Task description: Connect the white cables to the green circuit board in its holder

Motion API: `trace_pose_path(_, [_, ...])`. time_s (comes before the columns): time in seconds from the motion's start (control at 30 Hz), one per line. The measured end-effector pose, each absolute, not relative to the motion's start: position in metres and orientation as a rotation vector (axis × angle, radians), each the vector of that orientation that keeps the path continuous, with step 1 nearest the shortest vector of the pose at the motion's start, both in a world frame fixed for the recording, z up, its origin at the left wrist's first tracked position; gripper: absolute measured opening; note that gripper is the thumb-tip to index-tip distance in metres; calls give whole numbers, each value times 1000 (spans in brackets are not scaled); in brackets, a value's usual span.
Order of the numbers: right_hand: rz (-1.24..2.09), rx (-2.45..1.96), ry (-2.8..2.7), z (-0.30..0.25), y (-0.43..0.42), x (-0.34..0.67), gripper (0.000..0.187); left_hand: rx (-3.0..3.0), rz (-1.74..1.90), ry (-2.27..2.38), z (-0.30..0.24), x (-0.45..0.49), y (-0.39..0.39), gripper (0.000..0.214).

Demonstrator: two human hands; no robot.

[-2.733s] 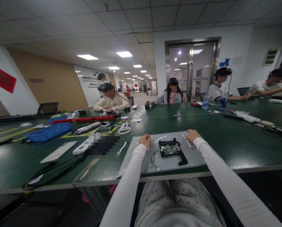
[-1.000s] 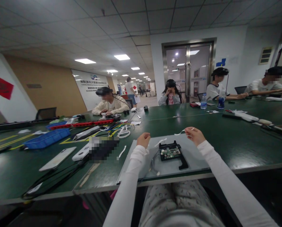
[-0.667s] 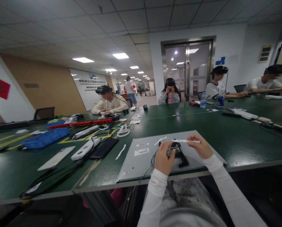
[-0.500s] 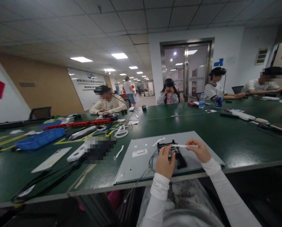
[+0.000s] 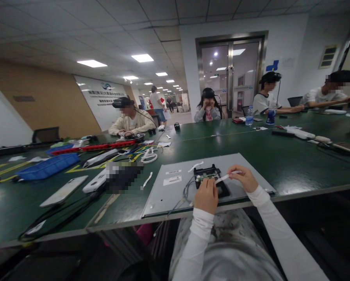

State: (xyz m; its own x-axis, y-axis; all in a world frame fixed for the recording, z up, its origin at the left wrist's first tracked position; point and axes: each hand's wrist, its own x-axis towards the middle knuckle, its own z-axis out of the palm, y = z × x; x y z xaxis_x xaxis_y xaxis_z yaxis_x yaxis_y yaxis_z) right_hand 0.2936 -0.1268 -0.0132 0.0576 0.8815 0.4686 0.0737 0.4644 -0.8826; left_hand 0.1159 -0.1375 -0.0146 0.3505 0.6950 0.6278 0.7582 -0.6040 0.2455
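A narrow white strip (image 5: pixel 222 178) is stretched on a slant between my two hands, over a black frame (image 5: pixel 223 190) with a green circuit board (image 5: pixel 202 176). My left hand (image 5: pixel 206 196) pinches its lower left end, low over the board and hiding part of it. The upper right end is in the fingertips of my right hand (image 5: pixel 245 178). Beneath the frame lies a flat grey metal panel (image 5: pixel 157 205) with white labels (image 5: pixel 172 180). Thin grey cables (image 5: pixel 186 189) run from the board over the panel's front edge. A second white strip (image 5: pixel 195 166) lies behind the frame.
Left of the panel are another white strip (image 5: pixel 147 180), a white phone (image 5: pixel 64 191), a white device (image 5: pixel 95 183), and a blue tray (image 5: pixel 48 166). Coiled white cable (image 5: pixel 149 155) sits farther back. Several people sit around the green table (image 5: pixel 286 168); bottles (image 5: pixel 249 117) stand at the far side.
My hands have come closer together. The strip has gone from nearly level to slanted, its left end lower. My left fingers have drawn in, and the view has shifted slightly.
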Motion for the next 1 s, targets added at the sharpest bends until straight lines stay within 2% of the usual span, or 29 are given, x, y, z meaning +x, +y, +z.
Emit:
trace_pose_path(0.17, [724,-963,-1310,-20,-122,293,24,-2527,-1221,-1369,-12,112,-138,17])
trace_pose_path(0.4, [435,-1273,-1376,-24,-127,291,23,-2513,-1323,-1433,-9,111,-139,15])
trace_pose_path(1.0, [279,-1401,-1626,-27,-128,285,25,-2427,-957,-1635,0,116,-148,13])
